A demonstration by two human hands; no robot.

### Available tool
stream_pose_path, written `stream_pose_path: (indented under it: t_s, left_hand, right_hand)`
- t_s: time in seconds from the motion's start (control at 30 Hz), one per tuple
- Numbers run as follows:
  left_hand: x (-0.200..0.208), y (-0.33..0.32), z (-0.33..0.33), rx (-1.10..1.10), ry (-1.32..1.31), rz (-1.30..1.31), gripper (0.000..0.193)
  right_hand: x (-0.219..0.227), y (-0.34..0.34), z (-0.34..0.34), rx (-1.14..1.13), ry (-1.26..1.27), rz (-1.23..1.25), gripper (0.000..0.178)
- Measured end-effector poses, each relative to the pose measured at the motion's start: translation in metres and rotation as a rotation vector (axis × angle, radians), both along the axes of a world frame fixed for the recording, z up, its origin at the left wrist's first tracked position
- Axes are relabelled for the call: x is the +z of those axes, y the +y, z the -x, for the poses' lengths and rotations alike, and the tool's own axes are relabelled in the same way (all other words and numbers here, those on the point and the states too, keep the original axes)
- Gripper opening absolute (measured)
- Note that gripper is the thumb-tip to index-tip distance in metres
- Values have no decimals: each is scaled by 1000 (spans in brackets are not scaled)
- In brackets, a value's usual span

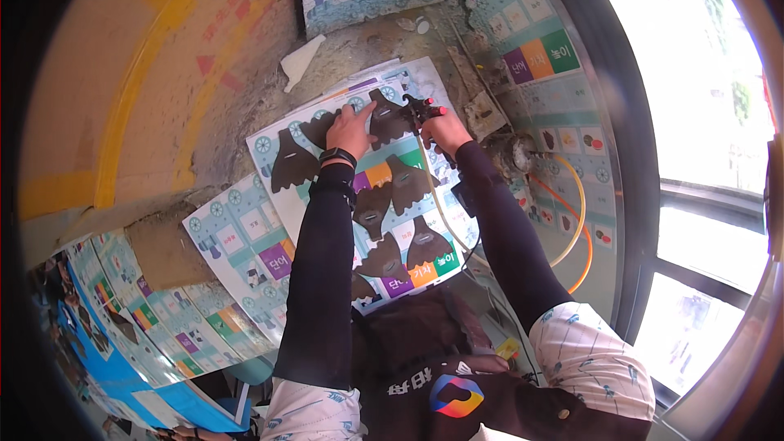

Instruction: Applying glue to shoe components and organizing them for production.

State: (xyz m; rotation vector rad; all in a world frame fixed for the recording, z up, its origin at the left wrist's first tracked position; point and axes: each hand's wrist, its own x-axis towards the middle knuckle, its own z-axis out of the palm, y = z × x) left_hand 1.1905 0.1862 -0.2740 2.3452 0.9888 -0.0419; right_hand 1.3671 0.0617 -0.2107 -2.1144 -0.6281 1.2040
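Several dark brown, flat cut pieces (pixel 292 165) with scalloped edges and small slits lie on a stack of printed paper sheets (pixel 426 75). My left hand (pixel 351 132) rests among the upper pieces, fingers apart. Its thumb and index finger reach to the edge of one brown piece (pixel 390 122); whether they press on it I cannot tell. In my right hand (pixel 447 132) is a small black spray gun (pixel 418 109) with red knobs, its nozzle end beside that piece's upper right edge. The fingers round its handle are partly hidden.
A pale yellow hose (pixel 435 196) runs down from near the spray gun across the sheets. Yellow and orange hoses (pixel 590 237) loop at right, near the window (pixel 694 163). A taped cardboard sheet (pixel 155 73) stands at left. A white scrap (pixel 302 59) lies on the stained worktop (pixel 359 45).
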Motion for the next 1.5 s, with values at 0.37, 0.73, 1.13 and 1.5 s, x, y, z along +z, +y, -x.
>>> stream_pose_path:
  t_s: [0.37, 0.73, 1.13, 1.5]
  left_hand:
    - [14, 8, 39, 194, -440, 35, 39]
    - [-11, 6, 115, 316, -219, -61, 47]
    - [-10, 7, 118, 306, -197, -59, 48]
    - [-9, 9, 121, 306, -231, -43, 48]
  right_hand:
    - [38, 6, 35, 10, 221, -113, 24]
    - [18, 30, 108, 92, 53, 19, 16]
    - [1, 31, 122, 146, 66, 9, 15]
    - [18, 32, 117, 109, 18, 28, 16]
